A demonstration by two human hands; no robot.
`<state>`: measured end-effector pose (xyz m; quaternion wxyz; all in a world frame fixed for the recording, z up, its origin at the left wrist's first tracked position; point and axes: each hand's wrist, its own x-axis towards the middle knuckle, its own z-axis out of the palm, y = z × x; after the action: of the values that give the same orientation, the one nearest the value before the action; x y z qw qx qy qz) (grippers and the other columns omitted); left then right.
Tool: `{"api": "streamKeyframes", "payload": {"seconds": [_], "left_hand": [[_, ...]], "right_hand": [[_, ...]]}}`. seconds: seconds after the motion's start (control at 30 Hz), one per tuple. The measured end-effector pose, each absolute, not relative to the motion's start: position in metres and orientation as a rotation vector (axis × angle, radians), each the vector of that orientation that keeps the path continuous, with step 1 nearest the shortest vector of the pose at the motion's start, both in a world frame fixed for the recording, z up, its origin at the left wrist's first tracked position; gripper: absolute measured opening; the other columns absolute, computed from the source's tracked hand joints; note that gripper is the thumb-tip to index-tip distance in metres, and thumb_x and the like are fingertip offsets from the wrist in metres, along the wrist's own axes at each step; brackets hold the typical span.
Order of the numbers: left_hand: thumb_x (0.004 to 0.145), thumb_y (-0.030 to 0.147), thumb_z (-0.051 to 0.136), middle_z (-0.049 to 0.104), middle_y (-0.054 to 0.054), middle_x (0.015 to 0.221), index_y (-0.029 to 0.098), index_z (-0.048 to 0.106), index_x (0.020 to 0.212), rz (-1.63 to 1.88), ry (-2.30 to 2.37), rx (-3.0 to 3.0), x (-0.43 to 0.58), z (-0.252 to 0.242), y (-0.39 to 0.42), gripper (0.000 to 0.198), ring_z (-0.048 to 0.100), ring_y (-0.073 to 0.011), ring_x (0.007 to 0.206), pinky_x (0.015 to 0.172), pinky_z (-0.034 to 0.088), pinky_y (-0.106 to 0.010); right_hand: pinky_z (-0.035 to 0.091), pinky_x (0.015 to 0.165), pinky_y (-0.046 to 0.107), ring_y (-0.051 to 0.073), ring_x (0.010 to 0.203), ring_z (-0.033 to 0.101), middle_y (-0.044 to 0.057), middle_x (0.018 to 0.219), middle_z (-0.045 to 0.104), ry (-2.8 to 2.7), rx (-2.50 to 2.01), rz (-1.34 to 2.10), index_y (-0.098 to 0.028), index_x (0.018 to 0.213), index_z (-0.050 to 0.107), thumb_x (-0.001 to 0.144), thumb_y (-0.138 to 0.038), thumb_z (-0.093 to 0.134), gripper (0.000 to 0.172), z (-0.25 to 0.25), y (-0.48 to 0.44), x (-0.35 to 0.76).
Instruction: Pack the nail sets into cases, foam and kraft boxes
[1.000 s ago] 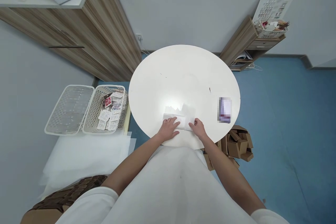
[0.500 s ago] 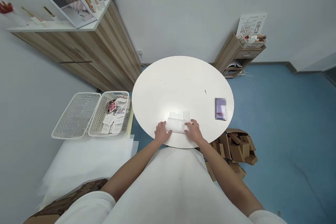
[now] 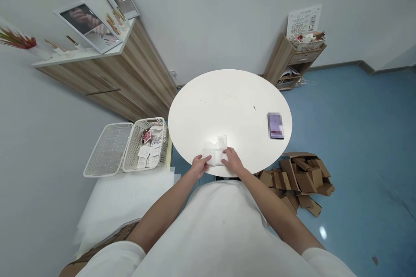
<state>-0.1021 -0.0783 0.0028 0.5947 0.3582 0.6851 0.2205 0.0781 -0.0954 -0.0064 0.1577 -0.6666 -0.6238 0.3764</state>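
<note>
A small, thin, white folded sheet (image 3: 215,156) lies near the front edge of the white oval table (image 3: 224,104). Whether it is paper or foam, I cannot tell. My left hand (image 3: 199,165) pinches its left end, the thumb on top and the fingers curled below. At the right end, my right hand (image 3: 232,161) holds the sheet with bent fingertips. Flaps of the same white material stick out on the far side of the fold.
A pixelated purple item (image 3: 275,126) lies at the table's right. To the left stands a white basket (image 3: 129,147) of printed cards beside another basket (image 3: 105,151), with white sheets (image 3: 130,194) nearer me. Cardboard boxes (image 3: 305,181) fill the floor at right.
My left hand has gone from resting flat by the sheet to pinching its left end. The sheet's left part is folded in more, and the view has shifted slightly.
</note>
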Motion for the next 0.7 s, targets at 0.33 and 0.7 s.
{"api": "streamKeyframes", "payload": {"seconds": [0.33,0.7], "left_hand": [[0.067,0.026,0.057,0.049,0.003,0.061,0.018,0.051,0.070,0.311,1.488,1.546,-0.073,0.015,-0.076,0.011,0.047,-0.0108,0.057,0.054,0.040,-0.023],[0.076,0.016,0.043,0.063,-0.005,0.091,0.019,0.058,0.088,0.265,1.351,1.616,-0.052,0.006,-0.081,0.019,0.058,-0.0172,0.084,0.075,0.046,-0.030]], "right_hand": [[0.038,0.071,0.031,0.022,0.086,0.054,0.007,0.090,0.058,-1.701,-1.935,1.106,-0.022,0.109,0.047,0.074,-0.017,0.050,0.035,-0.006,-0.098,0.065],[0.041,0.062,0.023,0.012,0.069,0.054,-0.003,0.072,0.055,-1.544,-1.778,1.343,-0.021,0.107,0.047,0.070,-0.019,0.050,0.037,-0.006,-0.096,0.085]]}}
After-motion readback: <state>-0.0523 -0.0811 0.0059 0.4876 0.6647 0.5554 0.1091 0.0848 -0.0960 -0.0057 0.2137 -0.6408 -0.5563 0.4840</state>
